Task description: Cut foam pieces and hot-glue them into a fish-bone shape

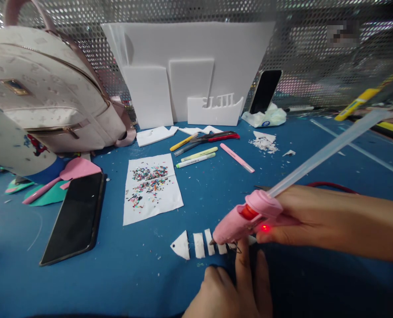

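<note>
My right hand (279, 229) is wrapped round a pink glue gun (238, 221), with a red light glowing at its side. A long translucent glue stick (325, 154) sticks out of its back. The nozzle tip is at a narrow white foam strip (209, 243), one of several in a row. At the row's left end lies a white foam triangle (182, 245) with a small dark hole. Just below the gun, my left hand (232, 289) has its index finger stretched to the row's right part, thumb apart, other fingers bent. The gun and fingers partly hide the pieces there.
Glitter bits lie on a white paper sheet (153, 207). Nearby are a black phone (75, 216), a pink marker (237, 157), other markers and a red-black cutting tool (216, 137). White foam boards (150, 97), a backpack (50, 84) and a second phone (265, 92) stand behind.
</note>
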Available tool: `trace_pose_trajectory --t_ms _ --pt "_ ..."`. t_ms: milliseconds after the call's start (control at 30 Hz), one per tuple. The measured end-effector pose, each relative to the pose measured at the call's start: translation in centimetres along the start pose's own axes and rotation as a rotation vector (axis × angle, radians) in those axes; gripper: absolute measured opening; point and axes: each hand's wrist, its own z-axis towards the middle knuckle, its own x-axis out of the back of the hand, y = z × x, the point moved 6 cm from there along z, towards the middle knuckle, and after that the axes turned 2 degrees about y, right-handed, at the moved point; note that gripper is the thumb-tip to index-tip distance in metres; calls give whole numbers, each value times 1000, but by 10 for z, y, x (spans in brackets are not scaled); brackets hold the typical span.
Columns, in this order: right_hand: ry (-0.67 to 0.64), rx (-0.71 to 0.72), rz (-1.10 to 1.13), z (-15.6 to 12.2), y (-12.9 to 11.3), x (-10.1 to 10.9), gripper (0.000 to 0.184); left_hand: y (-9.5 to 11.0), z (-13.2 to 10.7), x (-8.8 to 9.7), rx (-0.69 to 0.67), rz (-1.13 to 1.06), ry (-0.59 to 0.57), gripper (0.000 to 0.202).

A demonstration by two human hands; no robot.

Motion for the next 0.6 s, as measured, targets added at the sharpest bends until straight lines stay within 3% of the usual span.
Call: trace_pose_trajectory --t_ms 600 --pt "-2 -1 13 -2 2 0 32 -4 3 8 -64 -31 -148 66"
